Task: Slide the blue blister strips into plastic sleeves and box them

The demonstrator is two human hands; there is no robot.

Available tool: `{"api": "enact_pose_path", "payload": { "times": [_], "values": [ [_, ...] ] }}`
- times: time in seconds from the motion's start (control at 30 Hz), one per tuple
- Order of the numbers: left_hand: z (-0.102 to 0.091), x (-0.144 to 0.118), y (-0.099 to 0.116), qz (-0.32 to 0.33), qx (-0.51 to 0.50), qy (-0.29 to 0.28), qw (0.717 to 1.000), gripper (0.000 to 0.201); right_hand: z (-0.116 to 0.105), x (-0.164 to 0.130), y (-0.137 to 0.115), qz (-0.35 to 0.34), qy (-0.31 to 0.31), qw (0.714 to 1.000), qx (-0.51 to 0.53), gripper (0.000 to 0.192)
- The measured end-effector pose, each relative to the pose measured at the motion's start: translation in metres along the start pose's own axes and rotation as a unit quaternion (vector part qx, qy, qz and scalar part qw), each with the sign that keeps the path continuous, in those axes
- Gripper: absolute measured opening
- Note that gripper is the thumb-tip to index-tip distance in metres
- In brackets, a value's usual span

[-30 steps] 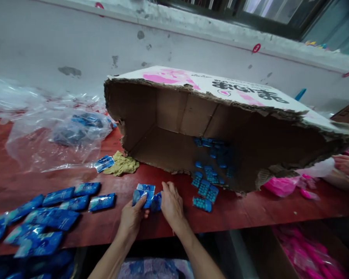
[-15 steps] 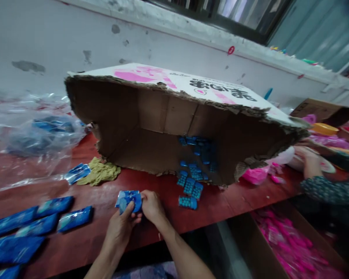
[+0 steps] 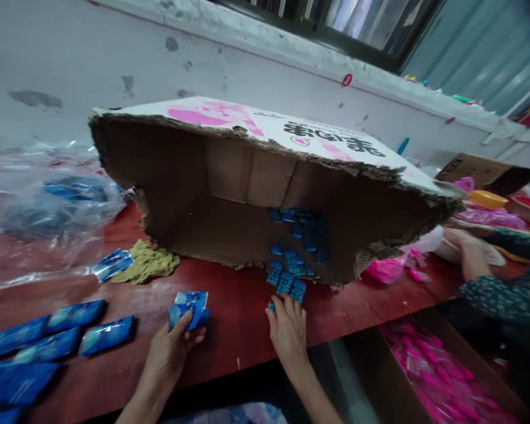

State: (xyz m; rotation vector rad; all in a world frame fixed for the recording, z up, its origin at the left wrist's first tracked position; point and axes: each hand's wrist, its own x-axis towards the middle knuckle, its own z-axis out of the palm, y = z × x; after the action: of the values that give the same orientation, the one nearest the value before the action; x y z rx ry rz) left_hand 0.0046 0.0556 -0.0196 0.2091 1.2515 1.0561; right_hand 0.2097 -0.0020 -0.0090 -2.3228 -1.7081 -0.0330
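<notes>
Head view: left hand [image 3: 170, 347] w/ grip clamped on a small stack of blue packets [image 3: 189, 308] on the red counter [image 3: 238, 312], well left of the torn cardboard box [image 3: 229, 176], right hand [image 3: 288, 330] fingers spread flat over blue blister packs [image 3: 287, 285] at box mouth.

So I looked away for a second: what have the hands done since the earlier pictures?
The right hand let go of the blue packet that both hands held and moved right, to the blue blister cards at the mouth of the cardboard box; its fingers now rest on one. The left hand still holds the packet. The box and the packets on the table stayed put.
</notes>
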Motion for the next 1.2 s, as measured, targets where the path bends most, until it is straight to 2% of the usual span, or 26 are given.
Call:
{"api": "enact_pose_path", "payload": {
  "times": [0.13, 0.2, 0.27, 0.3, 0.33, 0.4, 0.43, 0.47, 0.5, 0.53, 0.63, 0.8, 0.87, 0.93, 1.03, 1.2],
  "values": [
    [0.002, -0.011, -0.001, -0.018, 0.002, -0.029, 0.999, 0.022, 0.025, -0.010, -0.018, -0.031, 0.010, 0.999, 0.024, 0.030],
    [0.002, -0.014, -0.002, -0.018, 0.004, -0.033, 0.999, 0.026, 0.025, -0.010, -0.035, -0.027, 0.014, 0.996, 0.089, 0.029],
    [0.000, -0.016, -0.004, 0.005, 0.012, -0.044, 0.999, 0.031, 0.020, -0.009, -0.050, -0.007, 0.012, 0.978, 0.207, 0.030],
    [-0.001, -0.017, -0.005, 0.028, 0.024, -0.050, 0.998, 0.032, 0.016, -0.008, -0.057, 0.008, -0.003, 0.957, 0.291, 0.032],
    [-0.003, -0.018, -0.006, 0.057, 0.042, -0.052, 0.996, 0.032, 0.013, -0.007, -0.064, 0.021, -0.035, 0.923, 0.383, 0.035],
    [-0.006, -0.020, -0.009, 0.113, 0.091, -0.046, 0.988, 0.031, 0.009, -0.004, -0.076, 0.038, -0.136, 0.818, 0.557, 0.039],
    [-0.007, -0.021, -0.009, 0.133, 0.113, -0.042, 0.984, 0.031, 0.008, -0.003, -0.082, 0.045, -0.188, 0.763, 0.617, 0.038],
    [-0.008, -0.021, -0.010, 0.142, 0.131, -0.042, 0.980, 0.031, 0.009, -0.002, -0.087, 0.057, -0.225, 0.718, 0.656, 0.034],
    [-0.009, -0.022, -0.010, 0.139, 0.141, -0.050, 0.979, 0.031, 0.010, -0.001, -0.092, 0.071, -0.247, 0.691, 0.676, 0.029],
    [-0.010, -0.022, -0.010, 0.126, 0.143, -0.062, 0.980, 0.032, 0.012, 0.000, -0.096, 0.088, -0.254, 0.679, 0.683, 0.023],
    [-0.012, -0.022, -0.011, 0.082, 0.113, -0.080, 0.987, 0.035, 0.018, -0.002, -0.105, 0.118, -0.241, 0.698, 0.664, 0.020],
    [-0.007, -0.022, -0.015, 0.098, 0.068, -0.028, 0.992, 0.032, 0.026, -0.009, -0.115, 0.113, -0.204, 0.775, 0.587, 0.023],
    [-0.004, -0.022, -0.016, 0.095, 0.064, -0.029, 0.993, 0.031, 0.030, -0.011, -0.117, 0.107, -0.182, 0.801, 0.560, 0.024],
    [-0.002, -0.022, -0.016, 0.085, 0.057, -0.035, 0.994, 0.030, 0.034, -0.012, -0.117, 0.099, -0.168, 0.816, 0.544, 0.025],
    [-0.002, -0.023, -0.016, 0.080, 0.049, -0.053, 0.994, 0.030, 0.039, -0.014, -0.117, 0.097, -0.168, 0.817, 0.543, 0.025],
    [-0.006, -0.023, -0.015, 0.056, 0.048, -0.082, 0.994, 0.037, 0.035, -0.016, -0.113, 0.116, -0.211, 0.771, 0.590, 0.024]
  ]
}}
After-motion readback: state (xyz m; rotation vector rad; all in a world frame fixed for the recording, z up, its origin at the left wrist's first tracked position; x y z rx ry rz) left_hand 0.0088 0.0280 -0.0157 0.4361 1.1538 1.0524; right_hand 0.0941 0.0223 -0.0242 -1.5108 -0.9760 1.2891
